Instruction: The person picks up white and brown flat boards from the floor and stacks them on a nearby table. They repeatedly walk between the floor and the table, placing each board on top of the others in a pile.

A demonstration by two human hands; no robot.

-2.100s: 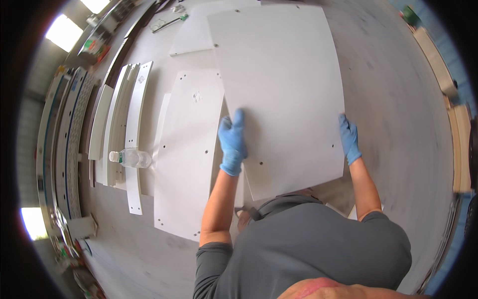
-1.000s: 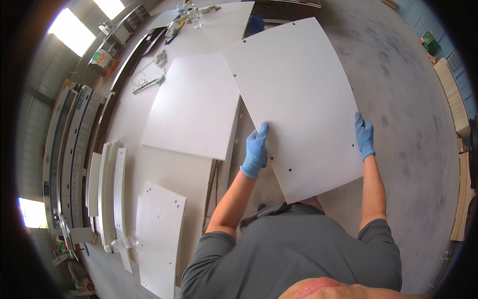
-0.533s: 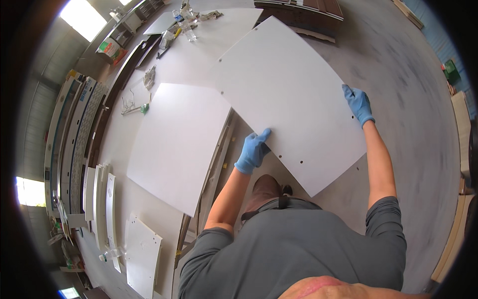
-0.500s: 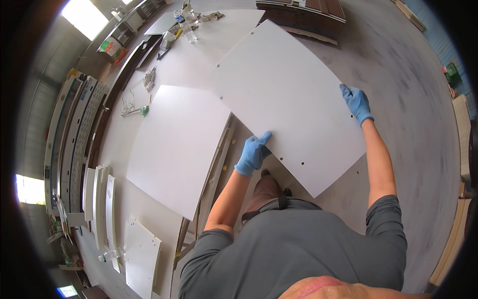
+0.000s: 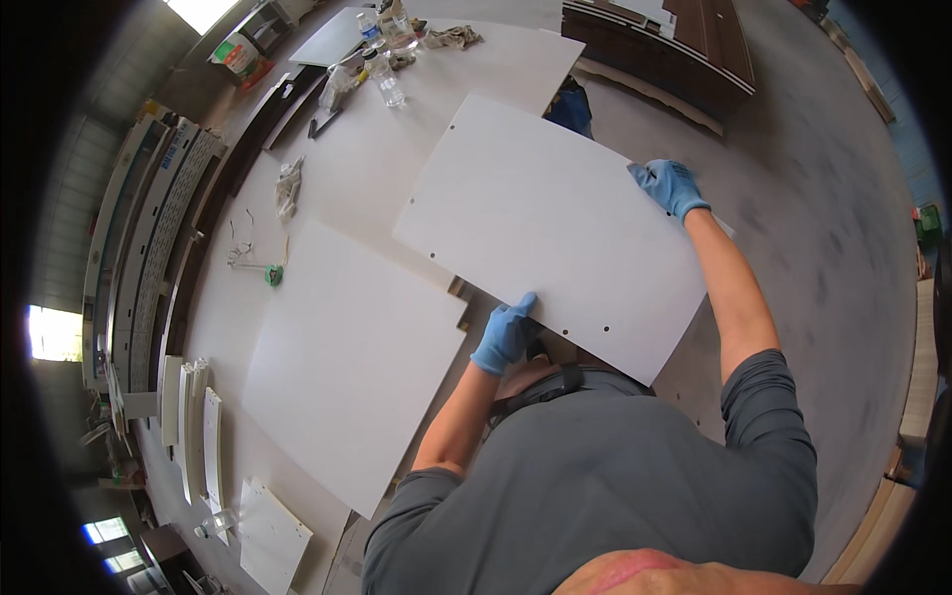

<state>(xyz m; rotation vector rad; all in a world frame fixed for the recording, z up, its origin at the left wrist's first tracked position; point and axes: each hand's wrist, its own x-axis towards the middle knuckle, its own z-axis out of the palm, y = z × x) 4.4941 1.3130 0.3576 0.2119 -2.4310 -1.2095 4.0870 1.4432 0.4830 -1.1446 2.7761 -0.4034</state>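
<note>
Both of my gloved hands hold a large white panel (image 5: 555,233) with small dark holes along its edges. My left hand (image 5: 506,335), in a blue glove, is closed on its near left edge, thumb on top. Across the panel, my right hand (image 5: 672,188), also blue-gloved, grips the far right edge. The panel's left end reaches over the worktable (image 5: 357,183), while its near corner is close to my waist. Whether its left end touches the tabletop, I cannot tell. A second white panel (image 5: 352,362) lies flat on the table, left of my left hand.
Clear bottles (image 5: 385,79), a crumpled rag (image 5: 451,38) and a green-ended tool (image 5: 273,275) lie on the table. Narrow white strips (image 5: 188,426) and a smaller board (image 5: 273,535) sit at lower left. A stack of brown panels (image 5: 664,59) stands at the far right.
The held panel has turned counterclockwise, its far end swinging left and nearer. My right hand has moved left with it, while my left hand keeps its hold. The view has shifted too.
</note>
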